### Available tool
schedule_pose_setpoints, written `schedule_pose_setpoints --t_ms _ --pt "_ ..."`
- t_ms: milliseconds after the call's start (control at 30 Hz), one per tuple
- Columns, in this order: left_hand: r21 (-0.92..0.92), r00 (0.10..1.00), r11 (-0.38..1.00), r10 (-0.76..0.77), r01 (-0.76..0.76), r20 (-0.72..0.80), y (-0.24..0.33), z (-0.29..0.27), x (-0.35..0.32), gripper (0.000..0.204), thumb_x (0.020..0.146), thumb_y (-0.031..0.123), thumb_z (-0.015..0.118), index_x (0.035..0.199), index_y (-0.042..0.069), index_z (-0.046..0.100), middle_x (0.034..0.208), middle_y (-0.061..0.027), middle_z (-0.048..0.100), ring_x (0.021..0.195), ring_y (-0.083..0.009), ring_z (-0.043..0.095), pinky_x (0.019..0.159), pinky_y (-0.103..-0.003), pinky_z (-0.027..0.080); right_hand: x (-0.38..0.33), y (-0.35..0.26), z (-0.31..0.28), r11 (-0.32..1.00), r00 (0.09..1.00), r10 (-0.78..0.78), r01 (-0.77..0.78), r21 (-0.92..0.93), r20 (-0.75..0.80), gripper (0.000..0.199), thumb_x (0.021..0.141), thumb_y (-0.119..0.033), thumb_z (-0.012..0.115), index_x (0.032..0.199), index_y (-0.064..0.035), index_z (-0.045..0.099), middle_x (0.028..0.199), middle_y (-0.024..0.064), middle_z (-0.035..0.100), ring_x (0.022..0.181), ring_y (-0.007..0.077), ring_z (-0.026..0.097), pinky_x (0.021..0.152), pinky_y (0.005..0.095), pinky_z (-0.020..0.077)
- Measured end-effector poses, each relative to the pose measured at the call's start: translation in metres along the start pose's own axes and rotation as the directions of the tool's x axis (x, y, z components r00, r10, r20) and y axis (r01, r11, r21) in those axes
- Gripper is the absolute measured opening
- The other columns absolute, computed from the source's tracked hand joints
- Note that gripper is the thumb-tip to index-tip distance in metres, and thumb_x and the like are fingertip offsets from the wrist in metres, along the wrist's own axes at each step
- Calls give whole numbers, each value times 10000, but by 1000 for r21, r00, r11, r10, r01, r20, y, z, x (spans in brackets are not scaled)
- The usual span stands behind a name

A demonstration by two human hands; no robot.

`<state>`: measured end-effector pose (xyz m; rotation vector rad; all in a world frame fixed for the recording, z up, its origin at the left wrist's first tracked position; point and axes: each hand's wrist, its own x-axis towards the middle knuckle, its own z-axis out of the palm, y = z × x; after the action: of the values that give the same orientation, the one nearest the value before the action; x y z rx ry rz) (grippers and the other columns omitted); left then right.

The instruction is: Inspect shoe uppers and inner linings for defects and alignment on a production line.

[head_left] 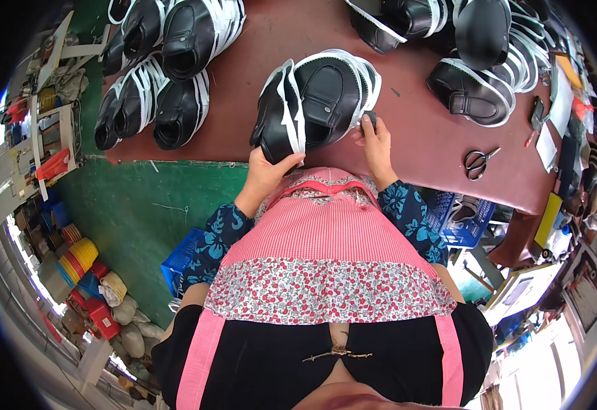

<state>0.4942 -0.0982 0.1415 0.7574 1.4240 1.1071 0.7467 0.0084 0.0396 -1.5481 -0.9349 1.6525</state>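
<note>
Head view. A stack of black shoe uppers [315, 102] with white edging is held at the near edge of the maroon table [421, 137]. The left hand [266, 172] is closed on the stack's near-left end; the right hand [375, 142] is pinched at its right edge, around something small and dark that cannot be identified. The stack lies between both hands, tilted. Risk, as judged: the stack could fan apart or slide off the edge if either grip loosens. Scissors [478, 162] lie right, well apart.

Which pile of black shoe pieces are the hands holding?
The middle pile, at the table's near edge. The left hand and right hand touch it; other piles lie untouched.
</note>
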Motion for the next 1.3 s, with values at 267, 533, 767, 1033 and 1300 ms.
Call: schedule_pose_setpoints --t_ms 267,533,767,1033,1300 --pt "-260 980 945 -199 198 24 1 33 60 300 997 100 826 1272 -1 762 1172 -32 775 1035 -145 731 918 -327 584 -37 -22 41 877 969 -240 243 -414 60 474 1110 -391 657 983 65 685 862 306 699 736 459 704 709 511 535" --pt "-208 968 951 -245 230 -49 -6 43 85 308 1002 85 811 1279 -31 743 1218 -72 773 1087 -179 742 934 -357 600 -59 3 25 952 990 -120 135 -274 72 482 1131 -373 643 904 52 666 704 136 591 684 184 554 666 401 478" --pt "-108 980 975 -196 192 -25 -17 40 86 316 1002 81 813 1291 -22 742 1228 -66 772 1090 -178 749 933 -354 605 -48 35 30 884 973 -221 231 -406 72 490 1101 -400 674 898 46 670 703 161 602 688 245 660 667 450 496" --pt "100 981 991 -104 88 166 7 -12 54 379 980 158 838 1283 -51 747 1161 -98 804 1066 -231 779 948 -379 602 -29 20 3 986 986 -129 116 -118 -104 388 1156 -323 618 977 9 708 898 90 718 812 121 675 727 344 527" --pt "668 898 605 356 -434 261 -35 -13 11 489 887 287 934 1149 -71 728 1129 -316 775 1008 -467 773 878 -485 610 -38 -13 34 975 998 -55 53 216 3 351 1189 -300 569 1241 17 711 1071 43 746 877 122 678 820 299 539"
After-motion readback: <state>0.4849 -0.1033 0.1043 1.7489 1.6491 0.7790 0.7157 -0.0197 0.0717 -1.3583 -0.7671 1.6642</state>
